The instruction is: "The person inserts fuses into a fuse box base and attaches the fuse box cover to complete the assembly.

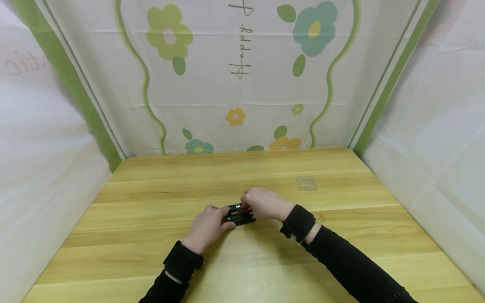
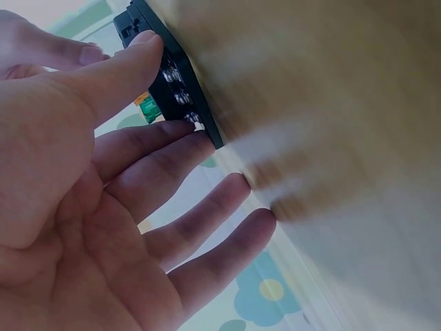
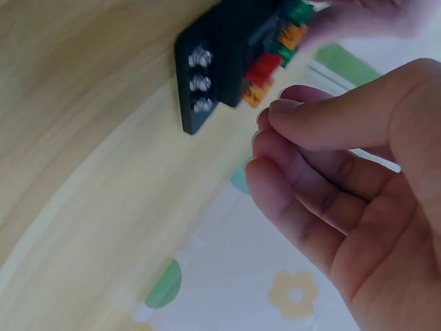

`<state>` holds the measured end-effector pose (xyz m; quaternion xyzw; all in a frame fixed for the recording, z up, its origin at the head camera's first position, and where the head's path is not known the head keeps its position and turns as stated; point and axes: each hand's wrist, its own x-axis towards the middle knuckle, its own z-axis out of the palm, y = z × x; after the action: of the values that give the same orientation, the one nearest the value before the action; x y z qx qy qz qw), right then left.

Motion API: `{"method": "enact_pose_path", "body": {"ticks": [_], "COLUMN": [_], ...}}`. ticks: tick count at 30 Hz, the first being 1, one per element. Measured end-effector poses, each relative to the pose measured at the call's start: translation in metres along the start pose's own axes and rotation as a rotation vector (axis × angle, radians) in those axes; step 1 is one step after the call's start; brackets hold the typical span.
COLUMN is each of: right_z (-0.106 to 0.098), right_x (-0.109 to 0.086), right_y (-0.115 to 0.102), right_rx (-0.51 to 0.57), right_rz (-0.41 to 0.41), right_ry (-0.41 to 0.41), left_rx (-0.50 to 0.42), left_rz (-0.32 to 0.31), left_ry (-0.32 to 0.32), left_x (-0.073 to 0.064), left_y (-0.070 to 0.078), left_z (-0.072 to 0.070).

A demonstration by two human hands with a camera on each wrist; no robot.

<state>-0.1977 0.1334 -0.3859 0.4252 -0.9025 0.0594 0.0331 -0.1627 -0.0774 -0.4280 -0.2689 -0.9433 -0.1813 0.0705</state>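
A small black board [image 1: 247, 221] lies near the middle of the table, with silvery studs [image 3: 200, 83] along one end. Red [image 3: 264, 68], orange and green blocks sit on its raised part. My left hand [image 1: 208, 225] holds the board by its left end, thumb on the near side and fingers beyond. Curled over the far right corner is my right hand [image 1: 267, 205]. In the right wrist view its thumb tip meets the bent fingers, close beside an orange block [image 3: 256, 94]. I cannot tell whether those fingertips pinch something small.
A clear plastic lid or tray [image 1: 307, 183] lies on the wooden table [image 1: 151, 198], behind and right of my right hand. Just past the right wristband is a small orange piece [image 1: 321, 217]. Flower-printed cloth [image 1: 242, 92] hangs behind the table, and white cloth flanks both sides.
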Motion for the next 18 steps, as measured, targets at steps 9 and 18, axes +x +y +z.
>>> {"method": "enact_pose_path", "body": {"ticks": [9,18], "right_z": [-0.007,-0.006], "right_x": [-0.016,-0.029], "right_y": [0.007,0.010], "right_rx": [0.049,0.044], "right_rz": [0.045,0.041], "right_ry": [0.038,0.105], "left_rx": [0.003,0.005], "left_rz": [-0.013,-0.026], "left_ry": [-0.002,-0.017], "left_x": [0.000,-0.001], "left_y": [0.001,0.003], "left_z": [0.001,-0.001]}}
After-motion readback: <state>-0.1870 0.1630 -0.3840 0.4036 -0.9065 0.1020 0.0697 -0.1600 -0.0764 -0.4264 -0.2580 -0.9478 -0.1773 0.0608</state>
